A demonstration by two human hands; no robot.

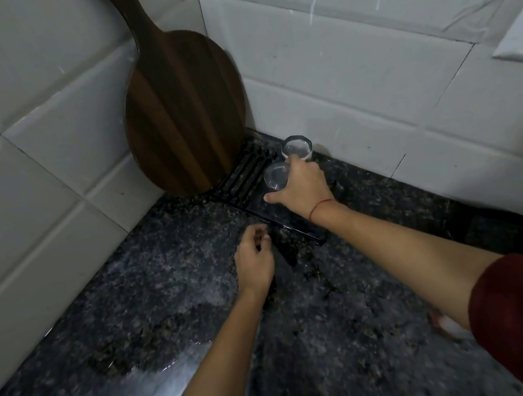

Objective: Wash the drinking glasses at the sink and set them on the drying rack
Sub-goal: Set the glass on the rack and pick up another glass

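Note:
Two clear drinking glasses stand on a black slatted drying rack [249, 172] in the corner of the dark granite counter. The far glass [296, 147] stands by the right wall. The near glass [276, 176] is just in front of it, and my right hand [302, 184] is wrapped around its right side. My left hand [256, 260] hovers over the counter in front of the rack, fingers loosely curled, holding nothing.
A round dark wooden cutting board [183, 111] with a long handle leans in the tiled corner behind the rack. White tiled walls close in left and right. The granite counter [135, 320] is wet, with a puddle near my left forearm.

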